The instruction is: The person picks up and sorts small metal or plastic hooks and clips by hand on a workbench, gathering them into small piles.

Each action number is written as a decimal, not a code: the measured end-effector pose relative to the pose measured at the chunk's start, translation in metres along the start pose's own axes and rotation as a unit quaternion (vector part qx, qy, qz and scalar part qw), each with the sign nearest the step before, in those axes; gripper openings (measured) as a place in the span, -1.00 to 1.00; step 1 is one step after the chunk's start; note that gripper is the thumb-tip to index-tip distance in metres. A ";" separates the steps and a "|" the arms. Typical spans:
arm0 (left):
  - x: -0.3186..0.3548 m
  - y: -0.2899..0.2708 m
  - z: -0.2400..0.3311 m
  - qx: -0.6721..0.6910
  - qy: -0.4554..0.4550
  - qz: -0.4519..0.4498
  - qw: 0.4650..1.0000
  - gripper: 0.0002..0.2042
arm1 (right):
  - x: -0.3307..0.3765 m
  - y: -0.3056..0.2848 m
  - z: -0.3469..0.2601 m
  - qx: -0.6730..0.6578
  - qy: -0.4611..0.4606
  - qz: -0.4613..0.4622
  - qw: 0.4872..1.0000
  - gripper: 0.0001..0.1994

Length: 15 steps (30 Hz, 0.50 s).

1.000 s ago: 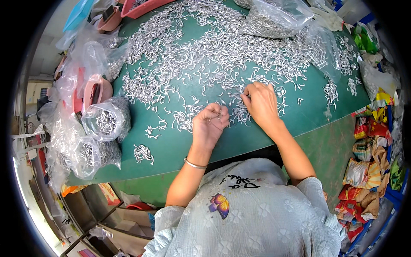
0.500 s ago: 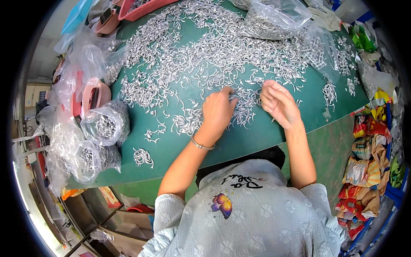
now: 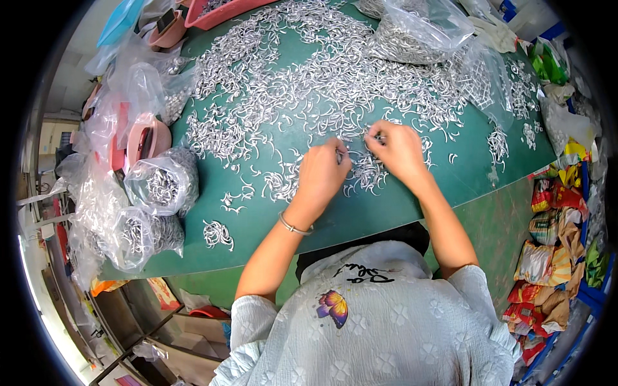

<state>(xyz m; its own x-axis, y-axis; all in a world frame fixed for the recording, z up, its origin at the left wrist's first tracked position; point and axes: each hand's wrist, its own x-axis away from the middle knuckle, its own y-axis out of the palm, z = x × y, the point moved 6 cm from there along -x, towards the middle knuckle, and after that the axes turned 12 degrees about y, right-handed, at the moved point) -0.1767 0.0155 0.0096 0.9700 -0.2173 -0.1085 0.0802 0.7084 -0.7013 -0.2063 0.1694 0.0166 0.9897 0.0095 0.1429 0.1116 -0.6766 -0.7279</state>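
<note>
Small curved silver pieces (image 3: 322,71) lie scattered on the green surface (image 3: 376,209), in front of both hands and between them. The left hand (image 3: 321,170) and the right hand (image 3: 399,152) are near each other, fingers (image 3: 378,127) bent inward; I cannot tell whether they grasp any piece.

Bright silver colours the curved pieces (image 3: 386,83) strewn over the dark teal-green counter (image 3: 367,215). The person's shirt (image 3: 386,328) is pale grey-blue with a tone-on-tone clover pattern, black lettering (image 3: 370,278) and a butterfly (image 3: 333,309) in orange, yellow and purple; the bracelet (image 3: 295,226) is silvery. Upper left, a tray (image 3: 222,14) shows coral pink and a bin (image 3: 119,22) sky blue. At left, a cup (image 3: 164,137) is pale pink. Far right, a package (image 3: 544,260) mixes white, orange and yellow, near a blue rack (image 3: 591,297).
</note>
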 end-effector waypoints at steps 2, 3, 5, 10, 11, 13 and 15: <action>0.004 -0.006 -0.002 0.043 0.001 0.035 0.998 -0.86 | -0.004 0.003 0.031 -0.247 0.060 -0.103 0.962 -0.78; 0.005 -0.008 -0.002 0.030 -0.004 0.027 0.999 -0.88 | -0.002 -0.001 0.034 -0.312 0.087 -0.129 0.937 -0.81; 0.007 -0.012 0.002 0.004 -0.013 0.012 1.000 -0.91 | 0.004 -0.008 0.037 -0.435 0.142 -0.178 0.871 -0.88; 0.014 -0.011 -0.002 0.023 0.030 0.067 0.997 -0.89 | 0.009 0.004 0.035 -0.698 0.113 -0.290 0.645 -0.89; 0.015 -0.012 -0.003 0.026 0.037 0.079 0.996 -0.89 | 0.010 0.004 0.035 -0.704 0.107 -0.303 0.633 -0.88; 0.017 -0.014 -0.002 0.029 0.025 0.057 0.998 -0.88 | 0.013 0.007 0.033 -0.717 0.098 -0.329 0.607 -0.87; 0.018 -0.014 -0.001 0.017 0.040 0.047 0.998 -0.86 | 0.015 0.004 0.032 -0.723 0.102 -0.321 0.603 -0.87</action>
<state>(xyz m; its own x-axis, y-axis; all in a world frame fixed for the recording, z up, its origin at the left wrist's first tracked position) -0.1609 0.0012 0.0163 0.9526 -0.2002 -0.2292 -0.0015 0.7499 -0.6615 -0.1881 0.1901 -0.0059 0.7361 0.6200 0.2717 0.1241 -0.5182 0.8462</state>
